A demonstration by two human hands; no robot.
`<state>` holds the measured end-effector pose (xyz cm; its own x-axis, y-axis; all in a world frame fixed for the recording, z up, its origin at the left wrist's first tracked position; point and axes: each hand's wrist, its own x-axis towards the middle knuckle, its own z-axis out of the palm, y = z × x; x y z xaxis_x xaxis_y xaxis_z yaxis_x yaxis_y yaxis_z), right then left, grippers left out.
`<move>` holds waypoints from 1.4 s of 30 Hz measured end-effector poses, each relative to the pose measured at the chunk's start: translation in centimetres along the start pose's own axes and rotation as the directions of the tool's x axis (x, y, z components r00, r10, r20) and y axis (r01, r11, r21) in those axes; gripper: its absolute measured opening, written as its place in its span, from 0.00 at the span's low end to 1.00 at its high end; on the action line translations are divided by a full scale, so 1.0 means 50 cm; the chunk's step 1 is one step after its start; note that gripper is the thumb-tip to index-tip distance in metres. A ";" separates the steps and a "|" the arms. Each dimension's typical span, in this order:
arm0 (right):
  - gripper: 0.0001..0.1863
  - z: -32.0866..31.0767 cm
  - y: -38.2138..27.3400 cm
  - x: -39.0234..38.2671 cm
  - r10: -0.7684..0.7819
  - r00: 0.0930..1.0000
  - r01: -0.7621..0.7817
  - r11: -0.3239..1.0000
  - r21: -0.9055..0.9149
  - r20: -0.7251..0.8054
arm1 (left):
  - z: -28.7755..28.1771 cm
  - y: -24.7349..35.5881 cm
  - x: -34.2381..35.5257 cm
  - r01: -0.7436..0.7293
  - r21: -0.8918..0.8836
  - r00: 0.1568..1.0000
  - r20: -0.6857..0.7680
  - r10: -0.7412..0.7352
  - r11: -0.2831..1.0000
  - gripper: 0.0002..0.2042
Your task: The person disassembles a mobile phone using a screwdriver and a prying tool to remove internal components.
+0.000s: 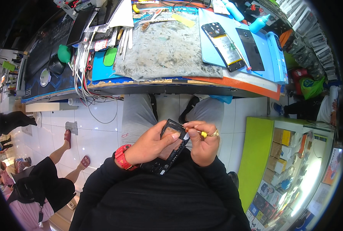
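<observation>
Left hand (150, 143) clasps black phone frame (174, 154) before black top (160, 200), right grip (204, 145) pinches yellow-ended screwdriver (204, 134) at frame's upper edge; best brace frame, seat tip squarely, press lightly

Glossy floor tiles (102, 142), matt plastic phone frame (174, 154)

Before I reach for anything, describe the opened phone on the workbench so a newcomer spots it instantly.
On the workbench, find the light blue mat to the right of the stained grey cloth. The phone lies at a slant on that mat. Unlike the plain dark panel to its right, it shows an exposed pale battery.
</observation>
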<state>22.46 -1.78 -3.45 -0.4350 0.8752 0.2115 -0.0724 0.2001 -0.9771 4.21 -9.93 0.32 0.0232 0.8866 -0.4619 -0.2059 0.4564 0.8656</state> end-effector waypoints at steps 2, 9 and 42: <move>0.11 0.000 0.000 -0.003 -0.037 0.999 0.037 0.998 -0.056 0.011 | 0.003 0.002 -0.001 -0.013 0.007 1.000 -0.003 0.013 1.000 0.17; 0.12 -0.001 0.004 -0.003 -0.114 0.993 0.116 0.986 -0.122 0.026 | 0.005 0.000 -0.001 -0.021 0.021 1.000 -0.007 0.021 1.000 0.16; 0.09 -0.023 -0.032 0.013 0.065 0.997 -0.067 0.996 0.055 0.042 | 0.019 0.014 -0.006 -0.115 0.107 0.993 0.020 0.114 0.988 0.16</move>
<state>23.33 -1.00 -1.75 -0.4766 0.8669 0.1463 -0.0925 0.1160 -0.9889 4.97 -9.82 1.24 0.0192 0.9340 -0.3567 -0.1009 0.3567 0.9288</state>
